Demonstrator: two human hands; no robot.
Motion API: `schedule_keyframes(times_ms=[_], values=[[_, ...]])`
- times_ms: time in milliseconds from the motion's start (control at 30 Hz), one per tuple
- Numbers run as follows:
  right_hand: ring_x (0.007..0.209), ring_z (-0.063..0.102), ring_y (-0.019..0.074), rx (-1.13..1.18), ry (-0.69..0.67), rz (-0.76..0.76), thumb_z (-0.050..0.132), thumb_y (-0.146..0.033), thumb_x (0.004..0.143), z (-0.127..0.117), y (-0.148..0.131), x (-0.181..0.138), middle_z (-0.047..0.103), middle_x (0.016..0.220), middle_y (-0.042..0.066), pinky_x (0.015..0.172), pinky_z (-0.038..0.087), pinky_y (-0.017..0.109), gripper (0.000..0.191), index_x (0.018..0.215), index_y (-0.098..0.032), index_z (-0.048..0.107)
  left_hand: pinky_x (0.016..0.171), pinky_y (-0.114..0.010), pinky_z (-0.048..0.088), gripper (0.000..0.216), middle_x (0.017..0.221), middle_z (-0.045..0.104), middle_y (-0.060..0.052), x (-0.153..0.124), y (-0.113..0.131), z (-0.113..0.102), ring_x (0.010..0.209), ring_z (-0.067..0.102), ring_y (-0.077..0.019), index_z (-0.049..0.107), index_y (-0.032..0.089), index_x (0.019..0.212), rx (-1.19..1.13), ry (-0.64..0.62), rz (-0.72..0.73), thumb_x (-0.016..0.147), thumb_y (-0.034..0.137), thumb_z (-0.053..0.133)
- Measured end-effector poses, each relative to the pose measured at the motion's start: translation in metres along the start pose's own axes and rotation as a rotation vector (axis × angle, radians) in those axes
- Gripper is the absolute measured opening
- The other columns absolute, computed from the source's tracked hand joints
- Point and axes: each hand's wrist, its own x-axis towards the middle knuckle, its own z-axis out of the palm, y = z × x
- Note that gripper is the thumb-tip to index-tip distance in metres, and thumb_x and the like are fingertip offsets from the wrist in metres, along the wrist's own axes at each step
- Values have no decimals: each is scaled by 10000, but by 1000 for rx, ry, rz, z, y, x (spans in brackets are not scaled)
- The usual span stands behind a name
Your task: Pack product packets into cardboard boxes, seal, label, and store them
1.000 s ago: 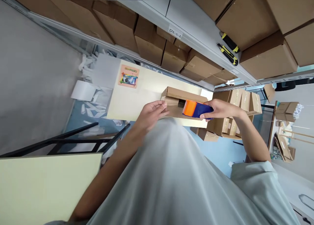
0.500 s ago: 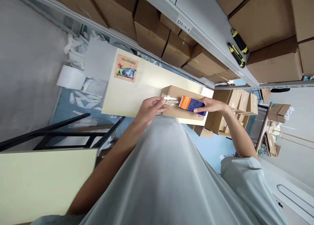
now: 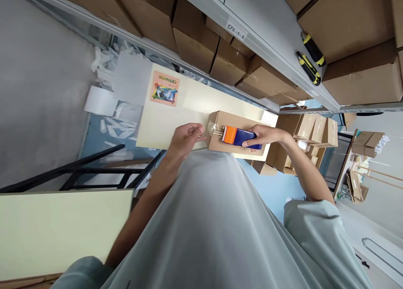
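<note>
A closed cardboard box (image 3: 215, 144) lies lengthwise on the pale tabletop in front of me. My right hand (image 3: 262, 135) is wrapped round a tape dispenser (image 3: 243, 137) with a dark blue body and an orange toothed head. The dispenser rests low over the top of the box, its head pointing left. Clear tape (image 3: 213, 128) shows on the box's left end, wrinkled and shiny, with a strand running to the dispenser's teeth. Just left of that end hovers my left hand (image 3: 188, 138), fingers loosely bent and slightly apart, with nothing visible in them.
A printed orange booklet (image 3: 165, 88) lies on the table's left part. Two yellow-and-black utility knives (image 3: 310, 66) rest on the grey shelf (image 3: 261, 22) above, beside cardboard boxes. White paper scraps (image 3: 118, 127) litter the blue floor at left. Open cartons (image 3: 285, 125) stand at right.
My left hand has let go of the tape and drawn back left, off the box. The dispenser in my right hand has moved left along the box, shortening the free tape.
</note>
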Motion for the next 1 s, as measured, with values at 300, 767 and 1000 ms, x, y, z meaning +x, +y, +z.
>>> schedule_keyframes(times_ms=[300, 767, 1000], values=[[614, 669, 140, 20, 40, 36, 848, -760, 790, 1, -6, 8, 769, 716, 35, 611, 524, 246, 604, 772, -174, 703, 788, -365, 646, 418, 852, 758, -63, 36, -37, 4, 762, 671, -168, 786, 144, 870, -8, 9, -33, 637, 458, 935], [569, 634, 121, 31, 76, -41, 847, -750, 788, 16, 2, 8, 724, 631, 2, 567, 492, 231, 603, 730, -168, 699, 944, -358, 603, 365, 1136, 813, -94, -7, -43, 32, 991, 744, -224, 844, 194, 1097, 378, 196, 453, 989, 484, 650], [557, 650, 136, 41, 63, -63, 899, -737, 741, 18, 10, 13, 755, 651, 23, 612, 546, 262, 597, 696, -177, 696, 876, -314, 582, 353, 1143, 790, -93, -10, -42, 63, 864, 701, -178, 853, 187, 1121, 431, 316, 420, 939, 459, 720]])
